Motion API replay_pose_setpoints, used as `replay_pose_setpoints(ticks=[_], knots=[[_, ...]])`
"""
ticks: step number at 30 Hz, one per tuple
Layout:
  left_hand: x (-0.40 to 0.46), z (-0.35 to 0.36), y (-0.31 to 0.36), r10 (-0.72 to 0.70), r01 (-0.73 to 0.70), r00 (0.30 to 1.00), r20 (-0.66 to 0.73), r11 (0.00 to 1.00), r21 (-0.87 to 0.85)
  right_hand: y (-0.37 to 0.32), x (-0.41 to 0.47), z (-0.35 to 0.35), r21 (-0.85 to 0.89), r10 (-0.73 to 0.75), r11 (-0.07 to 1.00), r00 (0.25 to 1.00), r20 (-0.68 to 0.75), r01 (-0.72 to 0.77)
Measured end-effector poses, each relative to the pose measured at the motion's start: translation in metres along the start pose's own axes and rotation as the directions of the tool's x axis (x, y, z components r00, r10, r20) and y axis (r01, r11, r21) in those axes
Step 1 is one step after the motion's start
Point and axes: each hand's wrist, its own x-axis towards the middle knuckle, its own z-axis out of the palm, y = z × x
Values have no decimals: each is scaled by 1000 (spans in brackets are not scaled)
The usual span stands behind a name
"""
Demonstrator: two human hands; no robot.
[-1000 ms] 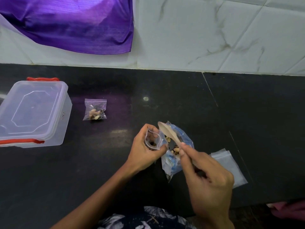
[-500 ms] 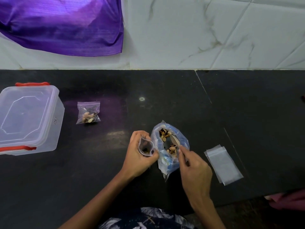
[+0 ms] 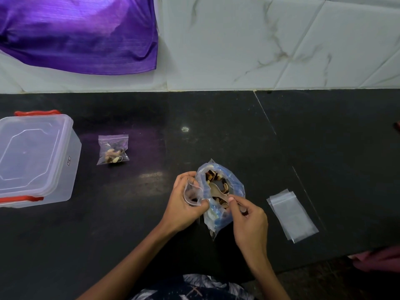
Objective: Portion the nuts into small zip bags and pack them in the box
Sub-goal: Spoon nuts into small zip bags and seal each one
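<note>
A large clear bag of mixed nuts (image 3: 234, 187) stands open on the black counter in front of me. My left hand (image 3: 184, 204) holds a small zip bag (image 3: 191, 194) open beside its left edge. My right hand (image 3: 249, 215) grips the handle of a pale wooden spoon (image 3: 217, 189), whose bowl sits down among the nuts. A filled small zip bag (image 3: 113, 150) lies farther left. The clear plastic box (image 3: 32, 159) with red clips has its lid on at the left edge.
A small stack of empty zip bags (image 3: 292, 214) lies to the right of my right hand. Purple cloth (image 3: 75, 33) hangs on the white tiled wall behind the counter. A pink object (image 3: 376, 259) shows at the lower right, past the counter's front edge.
The spoon was lifted over the small bag a second ago; it has since gone down into the large nut bag. My left hand kept hold of the small bag.
</note>
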Motion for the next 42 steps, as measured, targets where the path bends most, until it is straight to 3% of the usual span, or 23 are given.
replay_pose_setpoints(ticks=[4, 9, 18, 24, 31, 42], knots=[[-2, 1, 1, 2, -2, 1000, 25, 1000, -5, -3, 5, 0, 206, 226, 952, 973, 34, -228], [-3, 2, 4, -11, 12, 999, 51, 1000, -11, -17, 10, -2, 409, 379, 826, 919, 109, -388], [-5, 3, 9, 3, 0, 997, 72, 999, -36, -23, 19, -8, 439, 480, 669, 799, 361, -600], [-5, 4, 9, 20, -17, 998, 54, 998, -60, -18, 16, -12, 475, 475, 606, 769, 427, -638], [-3, 1, 13, 19, -12, 997, 70, 995, -102, -16, 15, -17, 465, 486, 615, 770, 413, -637], [-5, 0, 16, -16, 16, 1000, 22, 1000, 4, -10, 5, -31, 446, 508, 659, 796, 329, -606]])
